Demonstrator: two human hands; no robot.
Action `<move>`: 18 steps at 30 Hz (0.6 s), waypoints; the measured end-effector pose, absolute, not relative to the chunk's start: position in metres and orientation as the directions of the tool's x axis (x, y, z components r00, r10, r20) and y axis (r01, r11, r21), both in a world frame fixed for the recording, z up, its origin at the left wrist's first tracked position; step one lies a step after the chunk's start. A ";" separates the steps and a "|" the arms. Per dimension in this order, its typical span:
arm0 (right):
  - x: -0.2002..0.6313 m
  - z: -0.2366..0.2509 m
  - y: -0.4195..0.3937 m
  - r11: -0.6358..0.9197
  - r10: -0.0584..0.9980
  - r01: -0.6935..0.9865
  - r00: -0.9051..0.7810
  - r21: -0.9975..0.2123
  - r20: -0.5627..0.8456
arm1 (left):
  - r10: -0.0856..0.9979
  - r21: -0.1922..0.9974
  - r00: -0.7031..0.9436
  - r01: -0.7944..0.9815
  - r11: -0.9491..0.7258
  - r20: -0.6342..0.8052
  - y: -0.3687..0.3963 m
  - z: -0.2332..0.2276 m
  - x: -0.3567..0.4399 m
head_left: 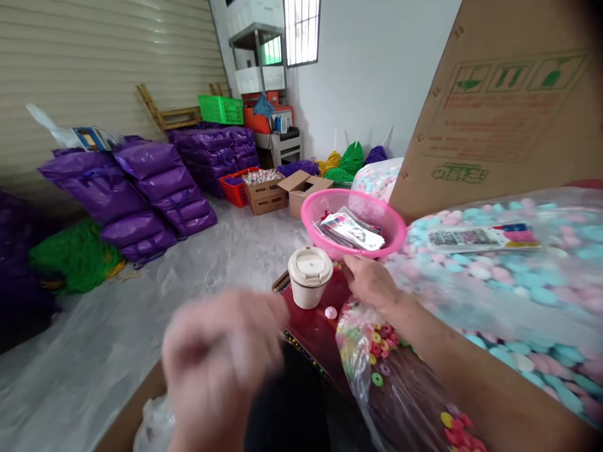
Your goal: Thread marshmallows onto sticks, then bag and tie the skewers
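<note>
My left hand (223, 358) is raised in the lower middle, and motion smears its fingers. My right hand (372, 280) reaches down just below the front rim of the pink plastic basket (308, 220), its fingers bent together; what they hold, if anything, is hidden. Left of it stands a cream lidded cup (307, 292) on a dark red tabletop (311, 329). A small pink candy (330, 312) lies beside the cup. Beneath my right forearm is a clear plastic bag (358, 351) with colourful ring candies (377, 379). Printed packets (353, 231) are piled in the basket.
A large clear bag of pastel candies (499, 276) fills the right side, with a printed packet (480, 238) on top. Behind it leans a big cardboard sheet (494, 107). Purple bundles (155, 169), an open carton (301, 188) and a red crate (238, 188) stand on the floor.
</note>
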State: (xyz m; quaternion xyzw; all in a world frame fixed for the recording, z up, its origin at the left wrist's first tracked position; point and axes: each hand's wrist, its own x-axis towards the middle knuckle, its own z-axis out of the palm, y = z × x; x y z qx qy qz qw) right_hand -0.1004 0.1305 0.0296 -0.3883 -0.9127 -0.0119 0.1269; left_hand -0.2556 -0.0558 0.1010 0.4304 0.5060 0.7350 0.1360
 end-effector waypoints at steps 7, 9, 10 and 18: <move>-0.102 0.047 0.145 0.642 0.695 0.756 -0.645 0.130 0.317 | 0.785 0.963 -0.565 -0.079 0.256 -0.255 0.124 0.037 -0.336; -0.099 0.046 0.156 0.642 0.698 0.754 -0.649 0.138 0.302 | 0.799 0.936 -0.500 -0.078 0.342 -0.334 0.150 0.016 -0.334; -0.097 0.045 0.161 0.647 0.696 0.750 -0.655 0.140 0.295 | 0.805 0.927 -0.473 -0.077 0.367 -0.358 0.158 0.008 -0.331; -0.087 0.047 0.171 0.637 0.712 0.764 -0.635 0.102 0.300 | 0.852 0.957 -0.437 -0.166 0.239 -0.289 0.158 -0.001 -0.333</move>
